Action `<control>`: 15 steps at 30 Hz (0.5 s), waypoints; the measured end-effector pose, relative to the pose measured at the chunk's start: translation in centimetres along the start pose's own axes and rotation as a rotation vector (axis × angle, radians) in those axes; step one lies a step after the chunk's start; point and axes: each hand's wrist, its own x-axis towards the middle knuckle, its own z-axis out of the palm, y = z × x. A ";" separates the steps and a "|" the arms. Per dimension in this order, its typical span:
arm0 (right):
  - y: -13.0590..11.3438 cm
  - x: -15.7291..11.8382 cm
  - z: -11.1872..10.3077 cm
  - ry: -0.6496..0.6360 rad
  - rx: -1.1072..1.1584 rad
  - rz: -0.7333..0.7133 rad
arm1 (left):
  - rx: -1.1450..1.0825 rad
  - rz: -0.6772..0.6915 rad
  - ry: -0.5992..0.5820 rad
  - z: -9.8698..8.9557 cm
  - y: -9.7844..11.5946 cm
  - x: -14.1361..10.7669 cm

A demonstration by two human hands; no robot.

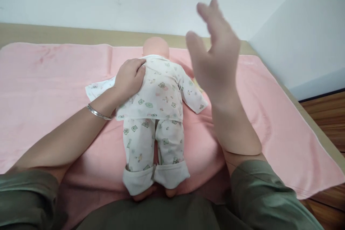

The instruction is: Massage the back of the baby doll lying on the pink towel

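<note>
A baby doll (155, 47) lies on a pink blanket, its bald head at the far end and its feet toward me. It wears a white top (159, 93) and white trousers (169, 140) printed with small animals, the cuffs rolled up. My left hand (130, 77) rests on the upper left part of the doll's back or chest; which side faces up is unclear. My right hand (217, 50) is raised in the air to the right of the doll, slightly blurred, fingers apart and holding nothing.
The pink blanket (64, 79) covers most of a wooden table (32, 32). A pale wall (81, 0) stands behind it, with another at the right. Brown wood-grain panels (329, 118) show at the lower right. A small yellow patch lies beside the doll's right-hand sleeve.
</note>
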 end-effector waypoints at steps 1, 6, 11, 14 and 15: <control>0.6 0.3 -1.0 0.056 0.018 0.016 | 0.013 -0.010 0.011 -0.2 -0.2 0.2; 3.8 2.4 -4.2 0.263 0.101 0.040 | -0.071 -0.092 0.145 -1.0 1.4 1.1; 6.3 4.1 -3.6 0.040 0.087 0.252 | -0.434 -0.005 0.144 -0.9 7.8 2.5; 6.8 4.4 -2.1 -0.006 0.040 0.173 | -0.686 -0.024 -0.069 -0.2 12.0 3.8; 6.8 4.5 -1.7 0.014 0.017 0.146 | -0.757 -0.039 -0.157 0.0 13.2 4.1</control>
